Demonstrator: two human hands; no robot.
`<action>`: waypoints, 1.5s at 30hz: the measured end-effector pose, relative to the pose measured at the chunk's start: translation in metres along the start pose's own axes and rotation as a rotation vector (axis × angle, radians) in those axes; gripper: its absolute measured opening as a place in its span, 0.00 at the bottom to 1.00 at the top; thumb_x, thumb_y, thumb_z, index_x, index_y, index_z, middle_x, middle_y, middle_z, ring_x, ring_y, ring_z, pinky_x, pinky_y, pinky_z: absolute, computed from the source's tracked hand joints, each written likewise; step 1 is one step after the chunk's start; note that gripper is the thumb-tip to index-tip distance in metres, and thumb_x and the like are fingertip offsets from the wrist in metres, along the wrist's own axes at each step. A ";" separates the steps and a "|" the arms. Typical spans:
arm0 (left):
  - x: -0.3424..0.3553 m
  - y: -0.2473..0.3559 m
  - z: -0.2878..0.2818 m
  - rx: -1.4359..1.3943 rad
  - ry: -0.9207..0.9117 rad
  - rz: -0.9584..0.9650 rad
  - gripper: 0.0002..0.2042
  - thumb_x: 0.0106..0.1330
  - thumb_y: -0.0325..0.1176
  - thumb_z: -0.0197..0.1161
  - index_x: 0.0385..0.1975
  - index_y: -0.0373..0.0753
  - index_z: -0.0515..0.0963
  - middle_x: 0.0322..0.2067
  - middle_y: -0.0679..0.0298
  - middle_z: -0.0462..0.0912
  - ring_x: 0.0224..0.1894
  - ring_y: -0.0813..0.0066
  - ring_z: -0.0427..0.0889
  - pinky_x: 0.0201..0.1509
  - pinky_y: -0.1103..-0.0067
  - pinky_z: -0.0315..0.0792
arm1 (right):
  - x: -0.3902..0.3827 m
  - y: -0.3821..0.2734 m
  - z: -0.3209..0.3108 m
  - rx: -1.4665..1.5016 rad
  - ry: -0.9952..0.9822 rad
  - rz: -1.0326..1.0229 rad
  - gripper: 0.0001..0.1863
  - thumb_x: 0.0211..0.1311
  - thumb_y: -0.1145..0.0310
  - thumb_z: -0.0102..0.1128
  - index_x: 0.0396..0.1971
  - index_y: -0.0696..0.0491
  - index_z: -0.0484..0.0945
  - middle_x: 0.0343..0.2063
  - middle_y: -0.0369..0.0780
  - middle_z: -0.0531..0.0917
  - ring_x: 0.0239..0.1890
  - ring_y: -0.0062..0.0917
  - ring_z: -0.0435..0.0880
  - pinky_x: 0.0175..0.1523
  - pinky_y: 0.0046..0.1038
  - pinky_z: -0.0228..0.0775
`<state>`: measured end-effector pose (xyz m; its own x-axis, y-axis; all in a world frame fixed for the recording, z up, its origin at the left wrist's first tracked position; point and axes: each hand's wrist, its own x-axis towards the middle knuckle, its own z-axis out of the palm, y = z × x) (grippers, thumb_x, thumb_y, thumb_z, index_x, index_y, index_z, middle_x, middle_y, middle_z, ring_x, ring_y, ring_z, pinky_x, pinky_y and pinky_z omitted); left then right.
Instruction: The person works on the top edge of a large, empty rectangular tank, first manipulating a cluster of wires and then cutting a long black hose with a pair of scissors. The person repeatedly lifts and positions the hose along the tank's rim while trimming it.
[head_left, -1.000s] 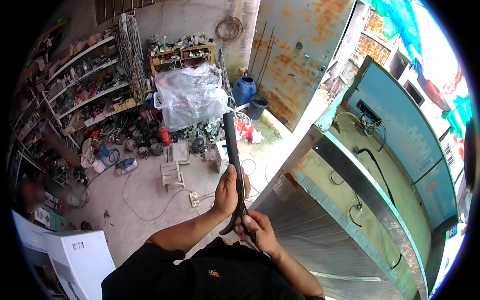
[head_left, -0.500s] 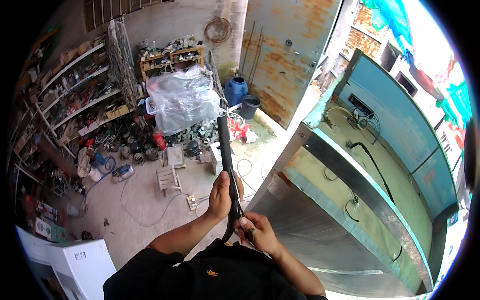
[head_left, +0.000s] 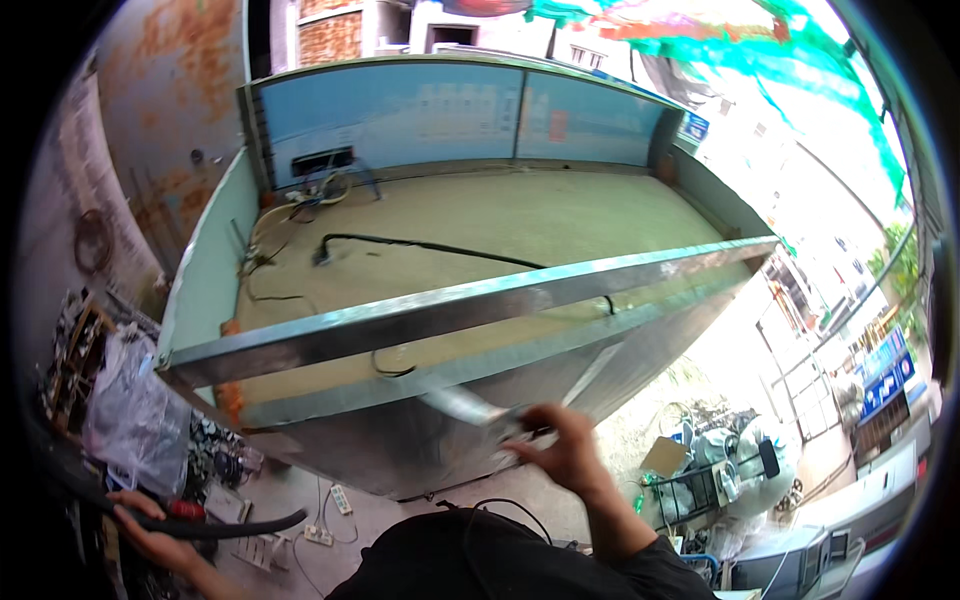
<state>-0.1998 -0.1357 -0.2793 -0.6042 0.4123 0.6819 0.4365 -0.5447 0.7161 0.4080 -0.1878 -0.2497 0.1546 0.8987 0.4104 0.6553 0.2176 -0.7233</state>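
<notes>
At the lower left, my left hand (head_left: 150, 530) is closed around a long black foam tube (head_left: 235, 525), whose curved end points right toward my body. In front of my torso, my right hand (head_left: 562, 448) is raised with thumb and fingers pinched together. A small dark, shiny thing sits at its fingertips, too blurred to name. Behind those fingers stands the metal front wall (head_left: 420, 455) of a large open-topped box. A pale streak crosses this wall beside the hand; I cannot tell whether it belongs to the held thing.
The box has a metal crossbar (head_left: 480, 300), a blue back panel (head_left: 400, 110), and a black hose (head_left: 430, 245) with loose wires inside. Clear plastic sheeting (head_left: 135, 410) lies at left. A power strip (head_left: 342, 500) rests on the floor. A black metal frame (head_left: 690, 490) stands at right.
My view has swung right toward the box. My hands, earlier together at the tube, are now apart: the left holds it off to the left, the right is raised before the box.
</notes>
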 end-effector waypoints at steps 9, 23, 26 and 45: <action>0.005 0.154 0.126 -0.165 -0.790 0.009 0.24 0.74 0.49 0.51 0.53 0.31 0.71 0.20 0.68 0.70 0.20 0.82 0.63 0.28 0.85 0.58 | 0.059 0.092 -0.169 -0.556 0.658 0.452 0.20 0.53 0.57 0.76 0.37 0.58 0.84 0.31 0.46 0.88 0.36 0.40 0.88 0.45 0.39 0.77; -0.048 0.267 0.244 0.318 -1.865 0.258 0.24 0.67 0.39 0.64 0.56 0.33 0.66 0.38 0.42 0.82 0.43 0.41 0.84 0.48 0.60 0.75 | 0.146 0.140 -0.180 -0.651 0.566 0.285 0.13 0.60 0.66 0.68 0.40 0.59 0.84 0.37 0.51 0.84 0.43 0.48 0.83 0.50 0.41 0.73; -0.055 0.262 0.241 0.392 -1.950 0.342 0.22 0.70 0.40 0.61 0.56 0.34 0.66 0.44 0.42 0.82 0.43 0.40 0.83 0.49 0.57 0.75 | 0.104 0.106 -0.149 -0.415 0.674 -0.081 0.10 0.61 0.66 0.67 0.34 0.59 0.84 0.34 0.51 0.85 0.40 0.49 0.82 0.49 0.43 0.73; 0.073 0.327 0.228 0.288 -1.688 0.496 0.14 0.61 0.36 0.72 0.44 0.41 0.81 0.31 0.62 0.85 0.29 0.73 0.86 0.35 0.79 0.78 | 0.019 0.060 -0.205 -0.162 0.592 -0.088 0.14 0.54 0.85 0.64 0.41 0.59 0.81 0.30 0.38 0.78 0.32 0.20 0.77 0.34 0.21 0.68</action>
<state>0.0504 -0.1172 0.0384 0.7994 0.5945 0.0869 0.5504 -0.7826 0.2908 0.6017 -0.2354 -0.1715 0.4487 0.5063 0.7364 0.7807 0.1790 -0.5988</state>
